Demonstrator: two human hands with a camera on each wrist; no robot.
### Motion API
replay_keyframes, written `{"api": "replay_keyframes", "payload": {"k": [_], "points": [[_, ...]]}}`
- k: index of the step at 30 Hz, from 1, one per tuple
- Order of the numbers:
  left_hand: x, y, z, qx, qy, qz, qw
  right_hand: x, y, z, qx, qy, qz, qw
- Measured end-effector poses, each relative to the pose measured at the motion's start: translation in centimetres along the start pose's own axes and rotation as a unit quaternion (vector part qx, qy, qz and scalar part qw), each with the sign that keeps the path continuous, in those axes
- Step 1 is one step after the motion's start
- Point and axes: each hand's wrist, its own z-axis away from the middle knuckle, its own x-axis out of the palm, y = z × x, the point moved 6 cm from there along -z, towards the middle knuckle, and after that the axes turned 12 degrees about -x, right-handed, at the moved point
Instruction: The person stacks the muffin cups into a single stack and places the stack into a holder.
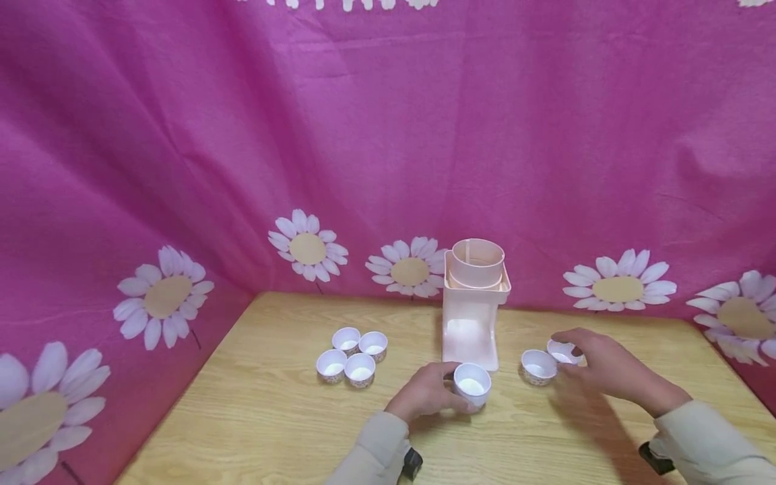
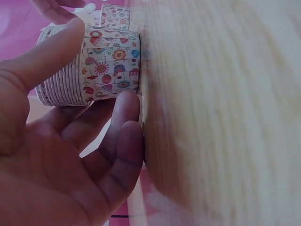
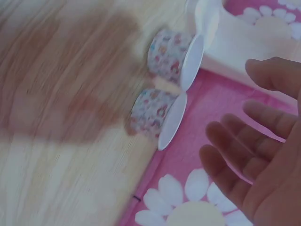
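A stack of nested paper baking cups [image 2: 110, 63] with a colourful floral print stands upright on the table; in the head view its white inside [image 1: 472, 382] faces up. My left hand [image 1: 427, 391] grips the stack from the left, thumb on one side and fingers on the other. Over at the right, my right hand [image 1: 612, 364] hovers by two printed baking cups, a nearer one [image 1: 539, 367] and a farther one [image 1: 561, 350] that it partly covers. The right wrist view shows its fingers [image 3: 230, 146] spread and apart from the cups.
Behind the stack stands a pale pink dispenser-like stand [image 1: 469, 306] with a round cylinder on top. Several more baking cups [image 1: 360, 370] sit grouped on the left of the wooden table [image 1: 267, 417]. A magenta cloth [image 1: 388, 148] with daisies hangs behind.
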Motion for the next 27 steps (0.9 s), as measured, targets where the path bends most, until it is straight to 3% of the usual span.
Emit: {"api": "replay_keyframes", "payload": {"k": [16, 27], "points": [[0.5, -0.1, -0.3, -0.007, -0.009, 0.006, 0.9999, 1.3, 4.0, 0.3, 0.034, -0.003, -0.012, 0.999], [0.3, -0.1, -0.3, -0.011, -0.005, 0.008, 0.9999, 2.3, 5.5, -0.2, 0.042, -0.015, -0.014, 0.999]]}}
